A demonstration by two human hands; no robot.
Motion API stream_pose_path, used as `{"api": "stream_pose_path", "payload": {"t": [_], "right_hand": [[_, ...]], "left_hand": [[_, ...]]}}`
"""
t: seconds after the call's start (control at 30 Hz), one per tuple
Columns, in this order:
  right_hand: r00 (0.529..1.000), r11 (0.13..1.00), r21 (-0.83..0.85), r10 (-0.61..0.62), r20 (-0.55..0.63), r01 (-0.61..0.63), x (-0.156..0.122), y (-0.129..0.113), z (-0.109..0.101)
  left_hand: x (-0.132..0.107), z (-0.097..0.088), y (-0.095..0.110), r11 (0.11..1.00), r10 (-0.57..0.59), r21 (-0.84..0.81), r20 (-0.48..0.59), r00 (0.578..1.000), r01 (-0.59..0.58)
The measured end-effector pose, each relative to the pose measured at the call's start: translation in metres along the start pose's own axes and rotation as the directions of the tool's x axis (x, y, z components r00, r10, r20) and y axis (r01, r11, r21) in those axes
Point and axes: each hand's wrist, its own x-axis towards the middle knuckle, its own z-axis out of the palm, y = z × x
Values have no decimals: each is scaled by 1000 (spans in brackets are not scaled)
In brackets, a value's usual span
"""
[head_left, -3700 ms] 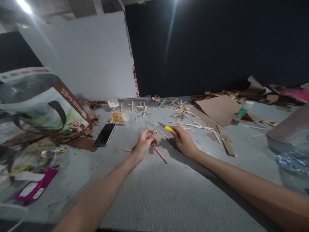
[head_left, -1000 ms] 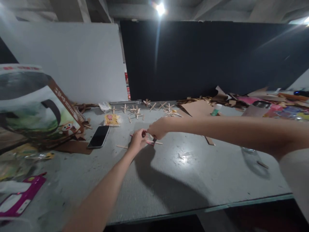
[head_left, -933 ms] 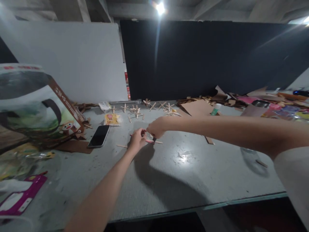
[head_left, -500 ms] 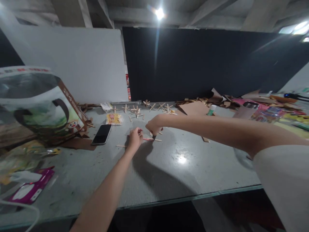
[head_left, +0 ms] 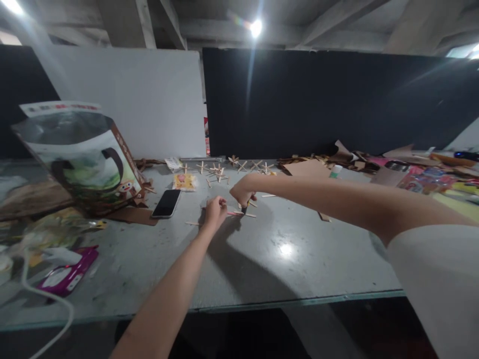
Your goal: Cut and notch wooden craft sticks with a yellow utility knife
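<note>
My left hand (head_left: pixel 216 212) is closed at the middle of the grey tabletop. Its fingers pinch a thin wooden stick (head_left: pixel 251 216), which sticks out to the right and has a reddish stretch near the fingers. Just right of it, my right hand (head_left: pixel 244 192) is closed around a short dark tool (head_left: pixel 244 209), pointing down with its lower end at the stick. The tool's kind is too small to make out. Another pale stick (head_left: pixel 193 223) pokes out left of my left hand. Behind both hands stand several small crossed-stick pieces (head_left: pixel 218 172).
A phone (head_left: pixel 166 203) and a yellow packet (head_left: pixel 184 182) lie left of my hands. Further left are a large printed bag (head_left: pixel 88 164), a purple device (head_left: pixel 69 271) and a white cable (head_left: pixel 71 314). Cardboard scraps (head_left: pixel 309 167) and a glue stick (head_left: pixel 336 171) lie at the back right.
The view has turned slightly left, so everything sits further right in the picture. Both hands stay at the stick in nearly the same pose, and the dark tool remains against it.
</note>
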Motion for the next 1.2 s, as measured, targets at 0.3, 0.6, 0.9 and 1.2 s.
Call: {"api": "stream_pose_path", "payload": {"t": [0.3, 0.6, 0.9, 1.2], "right_hand": [[1000, 999, 46, 3, -15, -3, -4, 1, 4], [929, 945, 302, -7, -371, 127, -39, 47, 28], [625, 803, 505, 224, -748, 316, -24, 22, 128], [512, 742, 550, 324, -795, 384, -7, -8, 154]], "left_hand": [[-3, -6, 6, 1000, -17, -25, -86, 996, 15], [0, -8, 13, 991, -78, -124, -226, 971, 51], [-12, -7, 31, 932, -20, -359, -167, 986, -42], [-22, 1, 44, 884, 49, -464, -20, 999, -53]]}}
